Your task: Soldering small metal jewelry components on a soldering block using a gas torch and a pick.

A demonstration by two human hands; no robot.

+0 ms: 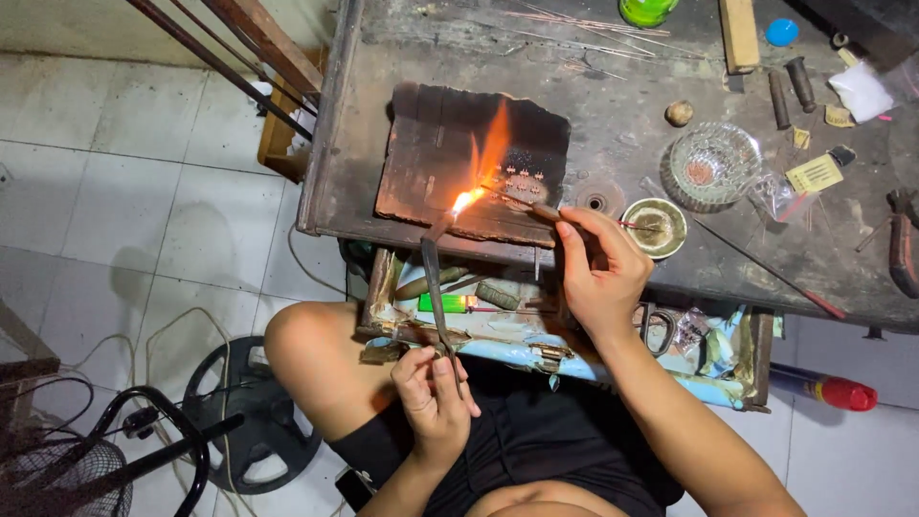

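Straight ahead of the left hand (436,391), whose grip pinches the torch (433,278) by its near end, the flame (483,168) meets tiny pieces (522,177) on the charred block (459,163), while the right hand (598,268) pinches a thin pick (522,203) slanting in from the right.

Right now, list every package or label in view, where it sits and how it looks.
Clear plastic bag: bench, right of the glass dish, crumpled.
Yellowish tag: beside that bag, rectangular, dark end.
White packet: bench's far right corner, squarish.
Green lighter: open drawer, labelled.
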